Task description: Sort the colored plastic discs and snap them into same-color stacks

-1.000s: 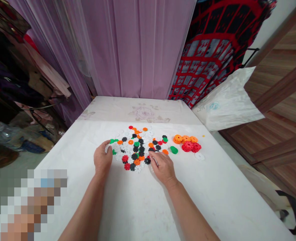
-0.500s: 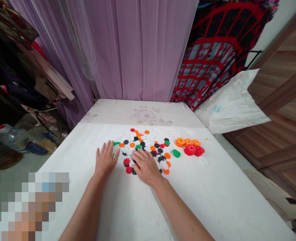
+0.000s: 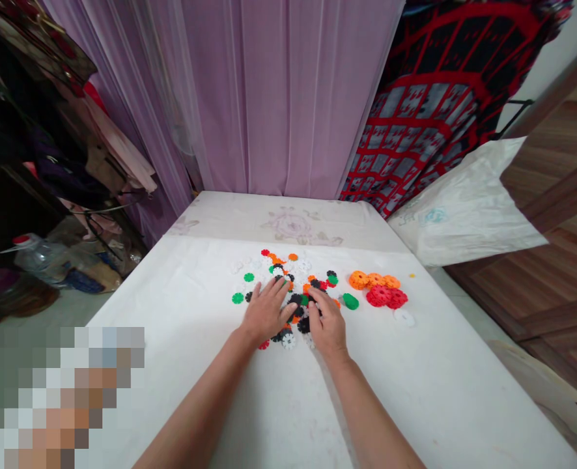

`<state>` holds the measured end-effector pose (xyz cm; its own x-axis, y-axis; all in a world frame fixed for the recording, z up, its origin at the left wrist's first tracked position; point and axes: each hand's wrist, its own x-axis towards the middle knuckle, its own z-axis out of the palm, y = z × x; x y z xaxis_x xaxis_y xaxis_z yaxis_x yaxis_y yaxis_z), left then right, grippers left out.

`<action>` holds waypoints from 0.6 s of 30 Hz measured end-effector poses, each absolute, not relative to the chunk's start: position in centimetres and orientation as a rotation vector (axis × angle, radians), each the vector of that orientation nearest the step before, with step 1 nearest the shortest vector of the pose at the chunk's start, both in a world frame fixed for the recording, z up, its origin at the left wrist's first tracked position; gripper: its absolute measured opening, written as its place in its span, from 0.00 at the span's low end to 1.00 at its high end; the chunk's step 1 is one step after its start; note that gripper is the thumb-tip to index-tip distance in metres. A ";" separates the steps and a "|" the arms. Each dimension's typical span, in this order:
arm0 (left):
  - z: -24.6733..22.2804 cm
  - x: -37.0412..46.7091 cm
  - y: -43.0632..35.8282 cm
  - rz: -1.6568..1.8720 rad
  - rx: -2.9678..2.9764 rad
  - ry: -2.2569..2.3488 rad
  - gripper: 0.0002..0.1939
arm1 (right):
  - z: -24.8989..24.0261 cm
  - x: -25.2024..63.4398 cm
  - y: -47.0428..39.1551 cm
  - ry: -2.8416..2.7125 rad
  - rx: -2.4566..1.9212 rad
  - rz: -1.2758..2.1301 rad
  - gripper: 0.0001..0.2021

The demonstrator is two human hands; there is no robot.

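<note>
Both of my hands rest on a loose pile of small notched discs, black, white, orange, green and red. My left hand lies palm down with its fingers spread over the left part of the pile. Just right of it, my right hand has its fingers apart over black and orange discs. A green disc lies left of my left hand. To the right are stacked orange discs, stacked red discs, a green stack and white discs. Some discs are hidden under my hands.
The table has a white cover. A purple curtain hangs behind it. At the right edge is a white plastic bag; a plastic bottle and hanging clothes are at the left.
My left hand has moved right onto the pile, near my right hand, which has also shifted right. Discs under them have been pushed about, and the view has turned slightly.
</note>
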<state>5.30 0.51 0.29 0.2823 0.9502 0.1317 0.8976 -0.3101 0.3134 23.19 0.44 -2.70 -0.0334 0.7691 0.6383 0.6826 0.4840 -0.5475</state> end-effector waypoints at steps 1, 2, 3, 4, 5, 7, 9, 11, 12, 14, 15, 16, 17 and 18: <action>0.3 5.4 0.3 0.444 2.379 1.679 0.30 | -2.6 23.3 0.4 -1.733 -1.232 0.116 0.17; 0.3 5.2 0.1 0.454 2.385 1.655 0.30 | -2.5 23.4 0.3 -1.721 -1.226 0.118 0.17; 0.3 4.8 -0.2 0.467 2.385 1.663 0.30 | -2.4 23.6 0.2 -1.715 -1.223 0.114 0.17; 0.2 4.1 -0.5 0.478 2.376 1.713 0.30 | -2.3 23.8 -0.1 -1.717 -1.225 0.103 0.17; 0.0 3.4 -0.8 0.483 2.351 1.807 0.30 | -2.3 24.0 -0.4 -1.730 -1.233 0.086 0.17; -0.3 1.7 -1.6 0.465 2.281 2.039 0.34 | -2.4 24.2 -1.0 -1.777 -1.284 0.033 0.17; -0.7 0.4 -2.1 0.434 2.179 2.226 0.38 | -2.8 24.2 -1.6 -1.827 -1.386 -0.025 0.18; -1.0 -0.2 -2.3 0.436 2.108 2.319 0.40 | -3.3 23.8 -1.9 -1.863 -1.489 -0.056 0.20; -1.1 -0.2 -2.2 0.440 2.104 2.315 0.40 | -3.4 23.5 -2.0 -1.880 -1.521 -0.054 0.21; -1.2 0.1 -1.8 0.455 2.155 2.223 0.38 | -3.5 22.7 -2.0 -1.927 -1.520 -0.023 0.21; -1.2 0.3 -1.5 0.466 2.193 2.153 0.37 | -3.4 22.3 -1.9 -1.956 -1.491 0.002 0.22; -1.3 0.5 -1.1 0.483 2.226 2.086 0.36 | -3.3 22.0 -1.7 -1.984 -1.449 0.029 0.22; -1.4 0.7 -0.7 0.507 2.248 2.035 0.35 | -3.2 21.8 -1.5 -2.005 -1.403 0.054 0.22; -1.4 0.7 -0.3 0.536 2.259 2.006 0.34 | -3.0 21.7 -1.1 -2.015 -1.363 0.070 0.22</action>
<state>0.70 -0.26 -1.44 0.0854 0.9743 0.2087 0.9486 -0.1436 0.2820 21.69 -1.14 -3.03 -0.2075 0.8346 0.5103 0.7972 0.4466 -0.4062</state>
